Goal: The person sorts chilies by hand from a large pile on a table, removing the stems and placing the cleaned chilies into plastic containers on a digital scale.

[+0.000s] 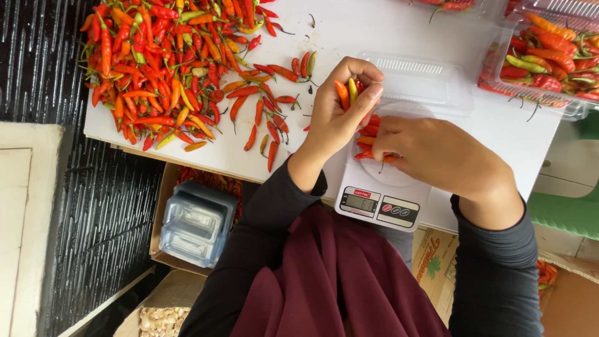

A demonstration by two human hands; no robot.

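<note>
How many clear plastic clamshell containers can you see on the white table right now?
3: one open clamshell container on the scale under both hands, one filled with chilies at the right edge, one cut off at the top edge. Others may lie outside the frame.

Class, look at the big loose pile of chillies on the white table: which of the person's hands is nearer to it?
Left. The left hand holds chillies just beside the pile; the right hand is farther off, over the scale.

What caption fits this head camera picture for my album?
Left hand holds small chillies above a white kitchen scale; right hand rests on it, beside a big chilli pile.
</note>
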